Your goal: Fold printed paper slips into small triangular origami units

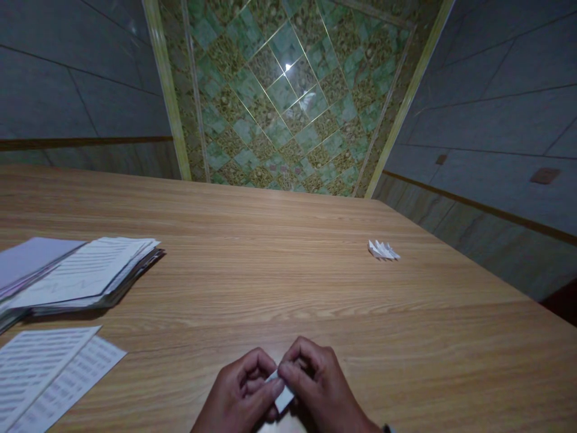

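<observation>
Between my two hands is a small folded piece of white paper (284, 399), held over the table near its front edge. My left hand (247, 390) is closed, with its thumb and fingers pinching the paper from the left. From the right, my right hand (315, 380) pinches the upper part of the same piece, its thumb pressed on top. The fingertips of both hands nearly meet, and they cover part of the paper. A dark band shows at my right wrist.
On the wooden table (252, 270), a small pleated white paper piece (383, 250) lies at the right. A thick stack of papers (90, 273) rests at the left. Closer to me lie printed sheets (49, 373). A green tiled wall (279, 108) rises beyond the table.
</observation>
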The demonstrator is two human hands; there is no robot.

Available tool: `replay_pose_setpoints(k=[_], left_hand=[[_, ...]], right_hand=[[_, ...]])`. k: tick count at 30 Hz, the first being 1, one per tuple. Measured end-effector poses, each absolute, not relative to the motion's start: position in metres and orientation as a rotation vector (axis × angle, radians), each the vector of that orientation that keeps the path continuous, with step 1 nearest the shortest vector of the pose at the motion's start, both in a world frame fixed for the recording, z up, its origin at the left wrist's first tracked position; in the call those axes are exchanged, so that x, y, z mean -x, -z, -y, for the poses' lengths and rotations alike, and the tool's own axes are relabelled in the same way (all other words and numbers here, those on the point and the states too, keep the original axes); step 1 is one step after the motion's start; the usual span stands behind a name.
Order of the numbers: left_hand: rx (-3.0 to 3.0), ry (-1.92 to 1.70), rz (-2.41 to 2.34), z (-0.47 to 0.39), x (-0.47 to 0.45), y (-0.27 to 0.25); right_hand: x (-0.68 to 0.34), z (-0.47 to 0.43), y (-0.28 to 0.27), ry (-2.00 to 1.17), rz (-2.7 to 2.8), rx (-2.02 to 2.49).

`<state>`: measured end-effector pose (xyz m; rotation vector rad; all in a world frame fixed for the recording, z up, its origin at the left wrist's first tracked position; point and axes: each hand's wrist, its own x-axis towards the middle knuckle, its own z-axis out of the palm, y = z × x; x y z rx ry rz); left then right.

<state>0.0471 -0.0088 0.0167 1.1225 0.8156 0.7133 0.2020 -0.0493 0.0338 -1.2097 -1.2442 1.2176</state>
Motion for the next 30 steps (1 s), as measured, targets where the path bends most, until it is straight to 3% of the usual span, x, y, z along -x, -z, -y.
replay_pose_setpoints(k=[9, 14, 25, 30], left_hand=[[-1.419, -0.761, -0.834, 0.004, -0.038, -0.023], [-1.553, -0.814, -0.906, 0.002, -0.034, -0.027], [-0.766, -0.996, -0.876, -0.003, -0.039, -0.030], [-0.764, -1.028, -0.831, -0.001, -0.039, -0.028]], right_hand=[[-0.212, 0.051, -0.032, -0.765, 1.518, 1.345], [-0.211, 0.053, -0.034, -0.664, 1.581, 1.351], [-0.211, 0.049, -0.036, -0.555, 1.199, 1.323], [-0.212, 0.050, -0.039, -0.453, 1.296, 1.355]])
